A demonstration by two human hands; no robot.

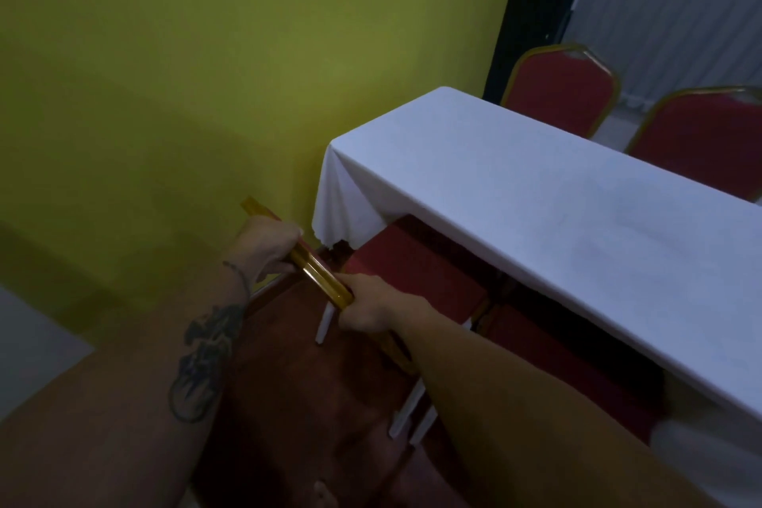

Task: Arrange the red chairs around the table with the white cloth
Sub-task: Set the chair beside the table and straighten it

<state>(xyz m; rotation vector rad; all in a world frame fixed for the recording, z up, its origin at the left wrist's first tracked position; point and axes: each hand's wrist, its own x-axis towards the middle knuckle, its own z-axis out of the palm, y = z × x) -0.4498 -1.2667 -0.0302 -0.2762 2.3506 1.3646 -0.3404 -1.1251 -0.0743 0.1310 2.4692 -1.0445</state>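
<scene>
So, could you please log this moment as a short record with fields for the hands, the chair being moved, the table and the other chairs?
left hand: gripping the gold top rail of the held chair
right hand: gripping the same rail, nearer the table
held chair: red seat partly under the cloth's edge, near side of the table
table: covered with a white cloth, one end beside the yellow wall
far chairs: two red chairs with gold frames, and, backs showing beyond the table
neighbour chair: red, under the near edge
</scene>
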